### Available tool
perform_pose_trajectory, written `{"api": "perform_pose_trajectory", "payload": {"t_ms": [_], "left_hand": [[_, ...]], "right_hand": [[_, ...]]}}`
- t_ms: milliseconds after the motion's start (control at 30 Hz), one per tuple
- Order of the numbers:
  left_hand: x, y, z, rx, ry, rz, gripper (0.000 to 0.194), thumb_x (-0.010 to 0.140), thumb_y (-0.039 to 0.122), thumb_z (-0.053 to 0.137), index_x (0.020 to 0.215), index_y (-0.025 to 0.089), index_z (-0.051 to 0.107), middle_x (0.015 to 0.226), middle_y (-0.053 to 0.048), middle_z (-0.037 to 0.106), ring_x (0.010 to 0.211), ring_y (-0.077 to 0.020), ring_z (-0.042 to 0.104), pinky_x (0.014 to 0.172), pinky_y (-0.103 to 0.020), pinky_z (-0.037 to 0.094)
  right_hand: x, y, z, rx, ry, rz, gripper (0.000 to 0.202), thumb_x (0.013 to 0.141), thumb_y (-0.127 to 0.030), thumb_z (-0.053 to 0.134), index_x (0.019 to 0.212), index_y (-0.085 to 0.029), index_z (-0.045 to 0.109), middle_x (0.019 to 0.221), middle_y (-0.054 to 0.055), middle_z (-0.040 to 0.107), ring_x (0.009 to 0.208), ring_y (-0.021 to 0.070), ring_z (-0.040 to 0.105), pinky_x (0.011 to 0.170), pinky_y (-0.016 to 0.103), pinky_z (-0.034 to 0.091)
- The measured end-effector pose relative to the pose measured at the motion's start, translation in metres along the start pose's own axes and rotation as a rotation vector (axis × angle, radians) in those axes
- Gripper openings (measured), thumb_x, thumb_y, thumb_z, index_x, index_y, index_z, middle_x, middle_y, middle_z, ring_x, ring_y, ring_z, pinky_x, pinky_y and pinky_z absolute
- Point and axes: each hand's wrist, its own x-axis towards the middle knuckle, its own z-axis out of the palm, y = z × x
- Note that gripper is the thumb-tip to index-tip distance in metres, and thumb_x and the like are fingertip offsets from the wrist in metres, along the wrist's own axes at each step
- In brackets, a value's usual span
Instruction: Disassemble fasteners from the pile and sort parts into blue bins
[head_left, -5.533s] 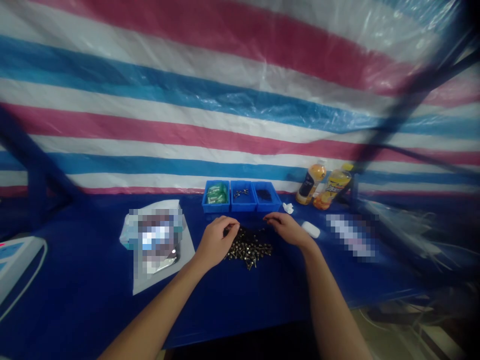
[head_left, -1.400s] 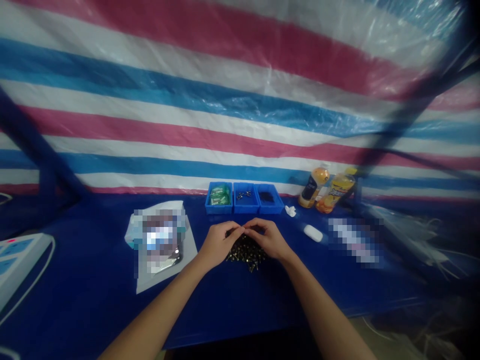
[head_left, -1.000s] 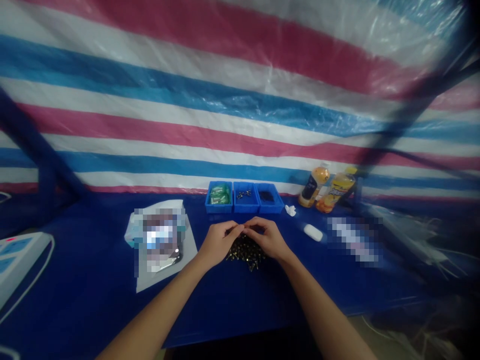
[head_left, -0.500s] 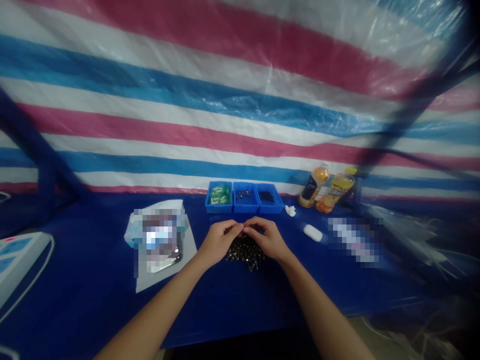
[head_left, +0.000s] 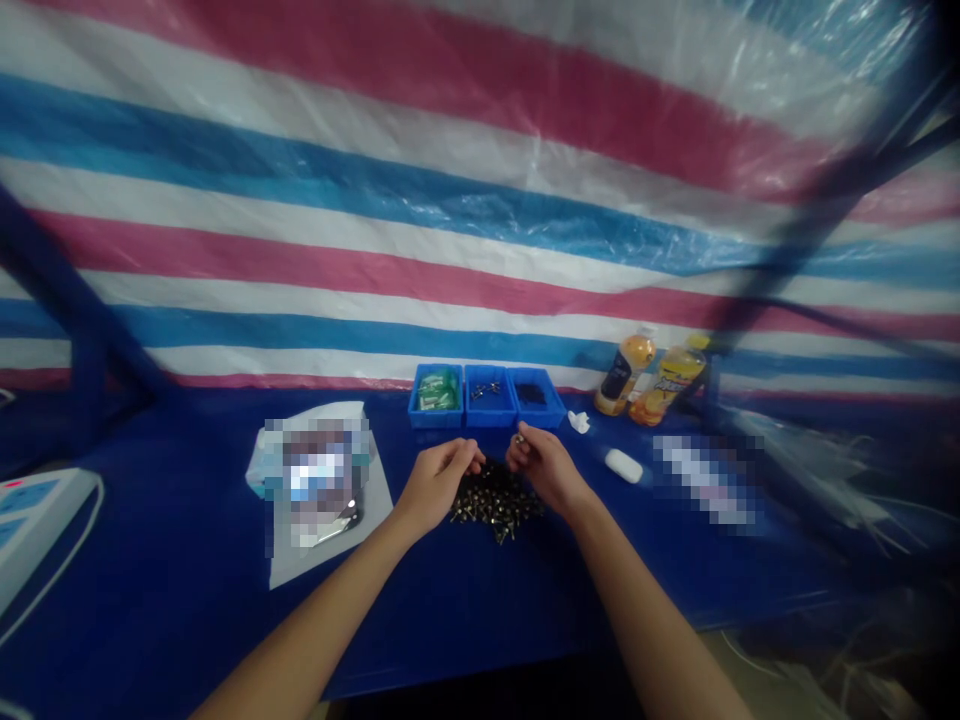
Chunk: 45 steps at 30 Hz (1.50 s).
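- the right hand [head_left: 547, 468] is bending its thumb and forefinger together, and seems to be clamping a small shiny bit [head_left: 519, 438] at their tips.
- the left hand [head_left: 439, 480] is curling beside it, standing apart; whether its fingertips are meeting or gripping anything, i cannot tell.
- the pile [head_left: 496, 510] is lying on the desk [head_left: 450, 620], between the hands and reaching just below them.
- for so small a bit, pinching with the fingertips alone is probably leaving the most in sight; a light squeeze is likely serving better than a hard press, since smooth metal is probably inviting slips.
- hovering close over the pile is making sense, i judge: anything slipping is staying within easy reach.
- the pile is showing short, slim pieces, glinting brassy and silvery, with a darker patch toward its far side; single shapes are blurring.
- beyond the hands, three blue bins [head_left: 491, 417] are standing in a row: the left is holding shiny green packets [head_left: 437, 390], the middle silvery pieces, the right dark ones.
- right of the right hand, a smooth, rounded white case [head_left: 623, 466] is resting, and a crumpled tissue [head_left: 578, 421] is lying just beyond that hand.
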Motion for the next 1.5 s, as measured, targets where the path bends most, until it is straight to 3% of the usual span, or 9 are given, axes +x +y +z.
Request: {"api": "perform_pose_trajectory", "payload": {"t_ms": [133, 200, 300, 433, 533, 633, 733, 1033, 1500], "left_hand": [[-0.001, 0.001, 0.0, 0.013, 0.002, -0.001, 0.041, 0.094, 0.048, 0.043, 0.083, 0.016, 0.067, 0.076, -0.003, 0.067, 0.077, -0.0179, 0.062, 0.076, -0.028, 0.048], [-0.001, 0.001, 0.0, 0.021, 0.0, 0.004, 0.041, 0.094, 0.048, 0.043, 0.083, 0.016, 0.067, 0.076, -0.003, 0.067, 0.077, -0.0183, 0.062, 0.076, -0.029, 0.048], [-0.001, 0.002, 0.0, 0.035, 0.0, 0.01, 0.041, 0.094, 0.047, 0.042, 0.084, 0.016, 0.067, 0.076, -0.003, 0.067, 0.077, -0.0184, 0.063, 0.075, -0.029, 0.048], [-0.001, 0.002, -0.001, 0.089, 0.017, 0.031, 0.038, 0.093, 0.046, 0.044, 0.084, 0.018, 0.067, 0.079, -0.003, 0.069, 0.079, -0.0197, 0.064, 0.075, -0.029, 0.047], [-0.001, 0.0, -0.002, 0.209, 0.069, 0.055, 0.034, 0.092, 0.044, 0.046, 0.084, 0.019, 0.068, 0.08, -0.002, 0.07, 0.075, -0.0195, 0.063, 0.072, -0.029, 0.046], [0.0, -0.003, -0.003, 0.339, 0.09, 0.084, 0.028, 0.091, 0.038, 0.048, 0.085, 0.02, 0.068, 0.083, -0.002, 0.069, 0.076, -0.0189, 0.061, 0.073, -0.03, 0.045], [0.001, -0.006, -0.002, 0.431, 0.093, 0.125, 0.023, 0.09, 0.033, 0.049, 0.086, 0.021, 0.068, 0.087, -0.003, 0.068, 0.085, -0.0206, 0.06, 0.079, -0.032, 0.044], [0.0, -0.01, -0.001, 0.477, 0.072, 0.145, 0.021, 0.09, 0.032, 0.049, 0.088, 0.023, 0.068, 0.089, -0.004, 0.067, 0.089, -0.0224, 0.059, 0.082, -0.035, 0.043], [0.001, -0.01, -0.001, 0.453, 0.077, 0.15, 0.019, 0.09, 0.031, 0.051, 0.088, 0.023, 0.068, 0.089, -0.003, 0.067, 0.088, -0.0219, 0.059, 0.081, -0.035, 0.043]], "right_hand": [[0.007, 0.008, -0.007, -0.07, 0.115, 0.01, 0.037, 0.079, -0.051, 0.064, 0.068, -0.018, 0.053, 0.057, -0.003, 0.047, 0.052, 0.0106, 0.046, 0.054, 0.026, 0.038], [0.011, 0.012, -0.01, -0.126, 0.154, -0.014, 0.039, 0.077, -0.051, 0.066, 0.097, -0.018, 0.061, 0.07, -0.001, 0.059, 0.054, 0.0103, 0.05, 0.054, 0.025, 0.04], [0.015, 0.013, -0.019, -0.294, 0.213, -0.046, 0.059, 0.077, -0.052, 0.065, 0.125, -0.02, 0.052, 0.078, 0.0, 0.065, 0.05, 0.01, 0.051, 0.051, 0.025, 0.039], [0.013, 0.008, -0.039, -0.716, 0.261, -0.15, 0.036, 0.081, -0.047, 0.06, 0.098, -0.017, 0.068, 0.063, 0.0, 0.061, 0.056, 0.0141, 0.053, 0.054, 0.026, 0.041], [0.006, -0.001, -0.052, -0.953, 0.06, -0.153, 0.024, 0.082, -0.038, 0.059, 0.082, -0.018, 0.073, 0.071, 0.003, 0.068, 0.065, 0.0168, 0.058, 0.063, 0.029, 0.044], [-0.001, -0.006, -0.058, -0.999, -0.139, -0.099, 0.021, 0.081, -0.03, 0.06, 0.091, -0.02, 0.075, 0.085, 0.004, 0.072, 0.076, 0.0192, 0.063, 0.071, 0.032, 0.047], [-0.005, -0.007, -0.059, -1.044, -0.221, -0.075, 0.022, 0.078, -0.024, 0.061, 0.094, -0.022, 0.076, 0.085, 0.004, 0.07, 0.075, 0.0181, 0.063, 0.071, 0.031, 0.047], [-0.003, -0.001, -0.059, -1.15, -0.187, -0.121, 0.017, 0.078, -0.03, 0.067, 0.09, -0.023, 0.077, 0.079, 0.004, 0.068, 0.072, 0.0178, 0.06, 0.069, 0.031, 0.046], [0.0, 0.004, -0.057, -1.166, -0.125, -0.145, 0.015, 0.085, -0.025, 0.057, 0.086, -0.021, 0.071, 0.089, 0.004, 0.069, 0.084, 0.0195, 0.062, 0.077, 0.032, 0.044]]}}
